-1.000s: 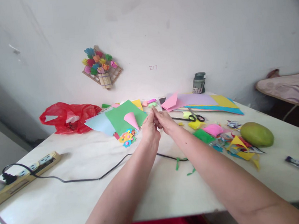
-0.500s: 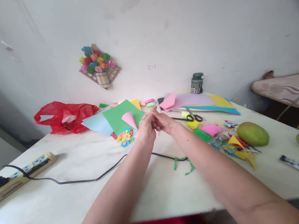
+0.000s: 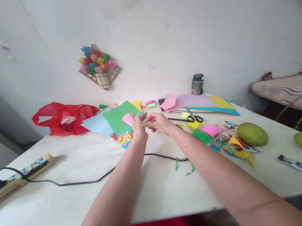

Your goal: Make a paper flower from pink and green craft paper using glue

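My left hand (image 3: 139, 128) is above the table in front of the green sheet (image 3: 118, 117), its back towards me and its fingers bent to the right. My right hand (image 3: 159, 124) is closed in a pinch, its fingertips against the left fingers. Whatever sits between the fingers is too small or hidden to make out. Just behind my left hand a pink paper cone (image 3: 127, 119) lies on the green sheet. Colourful flower-shaped cutouts (image 3: 125, 139) lie left of that hand. To the right of my right hand are black-handled scissors (image 3: 194, 118).
A black cord (image 3: 93, 182) crosses the table from a power strip (image 3: 22, 178). Paper scraps (image 3: 236, 148), a green mango-like fruit (image 3: 252, 134) and a tube (image 3: 300, 166) lie at right. A red plastic bag (image 3: 64, 116) is at left; coloured sheets (image 3: 199, 100) lie at the back.
My left hand has shifted left and now partly covers the pink cone. The hands have eased slightly apart, with the right fingertips still at the left fingers.
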Action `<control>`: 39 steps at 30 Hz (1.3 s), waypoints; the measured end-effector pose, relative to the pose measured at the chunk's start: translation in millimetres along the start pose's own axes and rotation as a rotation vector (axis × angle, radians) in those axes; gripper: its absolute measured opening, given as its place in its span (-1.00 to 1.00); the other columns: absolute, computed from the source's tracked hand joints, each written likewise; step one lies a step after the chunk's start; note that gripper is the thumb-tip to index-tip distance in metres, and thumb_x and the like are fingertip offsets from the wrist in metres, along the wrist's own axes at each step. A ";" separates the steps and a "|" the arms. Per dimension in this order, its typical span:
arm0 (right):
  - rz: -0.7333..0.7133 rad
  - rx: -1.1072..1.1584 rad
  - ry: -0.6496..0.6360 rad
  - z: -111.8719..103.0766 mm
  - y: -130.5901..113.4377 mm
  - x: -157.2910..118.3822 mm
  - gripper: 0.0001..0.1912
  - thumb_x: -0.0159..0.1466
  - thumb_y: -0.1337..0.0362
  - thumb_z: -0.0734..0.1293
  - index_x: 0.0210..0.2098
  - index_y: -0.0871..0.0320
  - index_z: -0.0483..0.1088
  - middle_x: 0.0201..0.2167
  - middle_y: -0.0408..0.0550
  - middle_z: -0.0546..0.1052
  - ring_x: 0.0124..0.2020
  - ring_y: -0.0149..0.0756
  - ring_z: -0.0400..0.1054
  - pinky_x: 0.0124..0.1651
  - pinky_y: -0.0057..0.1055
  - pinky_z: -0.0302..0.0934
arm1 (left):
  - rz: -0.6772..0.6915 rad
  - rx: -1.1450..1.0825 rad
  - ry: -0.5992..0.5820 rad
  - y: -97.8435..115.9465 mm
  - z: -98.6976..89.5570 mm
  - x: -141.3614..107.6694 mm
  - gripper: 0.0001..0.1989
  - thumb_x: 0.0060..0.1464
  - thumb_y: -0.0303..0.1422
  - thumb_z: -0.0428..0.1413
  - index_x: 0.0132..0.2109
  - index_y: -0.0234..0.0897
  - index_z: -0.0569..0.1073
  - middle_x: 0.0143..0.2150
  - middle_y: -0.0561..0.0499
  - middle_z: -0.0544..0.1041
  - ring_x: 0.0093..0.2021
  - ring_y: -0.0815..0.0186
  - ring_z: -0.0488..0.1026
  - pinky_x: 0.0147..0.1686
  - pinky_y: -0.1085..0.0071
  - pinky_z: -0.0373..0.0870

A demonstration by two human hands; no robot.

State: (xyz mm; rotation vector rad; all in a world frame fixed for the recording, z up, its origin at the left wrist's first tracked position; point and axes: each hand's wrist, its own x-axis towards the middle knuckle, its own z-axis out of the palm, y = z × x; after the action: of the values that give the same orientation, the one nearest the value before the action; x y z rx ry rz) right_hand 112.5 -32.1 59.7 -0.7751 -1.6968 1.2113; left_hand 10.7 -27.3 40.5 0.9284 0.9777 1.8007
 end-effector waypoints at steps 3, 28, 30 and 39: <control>-0.052 -0.007 0.159 -2.9 -3.2 0.1 -0.67 -0.10 0.10 0.43 -0.66 0.19 0.26 -0.75 -0.24 0.32 -0.71 -0.54 0.15 -0.61 -0.56 0.09 | 0.030 0.080 0.123 3.0 0.7 3.0 -0.69 -0.03 -0.11 0.04 -0.45 -0.31 0.35 -0.44 -0.01 0.39 -0.45 0.40 0.32 -0.49 0.49 0.24; -0.292 -0.475 0.188 -19.6 9.7 1.8 -0.69 0.20 0.19 0.13 -0.56 0.16 0.34 -0.52 -0.14 0.41 -0.41 -0.37 0.25 -0.30 -0.47 0.10 | -0.130 -0.079 -0.160 -1.5 9.2 -9.6 -0.61 -0.25 -0.10 0.23 -0.51 -0.38 0.36 -0.62 0.08 0.34 -0.65 0.52 0.26 -0.62 0.55 0.23; -0.351 -0.645 0.187 -23.5 11.4 1.9 -0.73 0.20 0.24 0.14 -0.52 0.13 0.39 -0.44 -0.10 0.46 -0.32 -0.32 0.27 -0.22 -0.43 0.09 | -0.144 -0.112 -0.190 -2.9 8.7 -9.1 -0.63 -0.25 -0.13 0.23 -0.50 -0.37 0.36 -0.62 0.09 0.33 -0.63 0.51 0.28 -0.58 0.54 0.25; -0.299 -0.466 0.138 -29.6 9.9 -2.4 -0.70 0.18 0.23 0.14 -0.61 0.13 0.37 -0.52 -0.12 0.44 -0.37 -0.33 0.28 -0.24 -0.46 0.13 | -0.083 -0.052 -0.322 -10.1 4.8 -4.9 -0.68 -0.13 -0.16 0.17 -0.51 -0.35 0.33 -0.59 0.08 0.32 -0.62 0.53 0.22 -0.58 0.56 0.18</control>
State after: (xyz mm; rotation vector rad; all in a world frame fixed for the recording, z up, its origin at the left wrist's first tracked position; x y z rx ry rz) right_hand 140.4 -19.4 53.5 -0.8182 -1.9216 0.5505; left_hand 20.0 -27.3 32.6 1.0877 0.7510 1.5405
